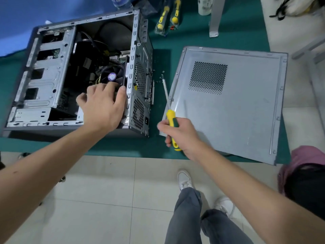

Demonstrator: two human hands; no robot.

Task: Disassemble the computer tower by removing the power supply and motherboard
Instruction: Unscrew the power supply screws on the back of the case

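The open grey computer tower (45, 81) lies on its side on the green table. Inside it I see black cables, a black fan with a purple hub (112, 76) and a strip of the motherboard (116, 58). My left hand (103, 106) reaches into the near right corner of the case, fingers spread over the power supply, whose vented back (139, 113) shows at the rear panel. I cannot tell whether the fingers grip it. My right hand (179, 132) grips a yellow and green screwdriver (169, 110), its shaft pointing away from me, just right of the case.
The removed side panel (237, 106) lies flat at the right, its near corner over the table edge. Loose screws (161, 76) lie between case and panel. Two packaged yellow screwdrivers (168, 16) and a grey stand leg (215, 20) sit at the back. A purple bag (306, 161) sits at right.
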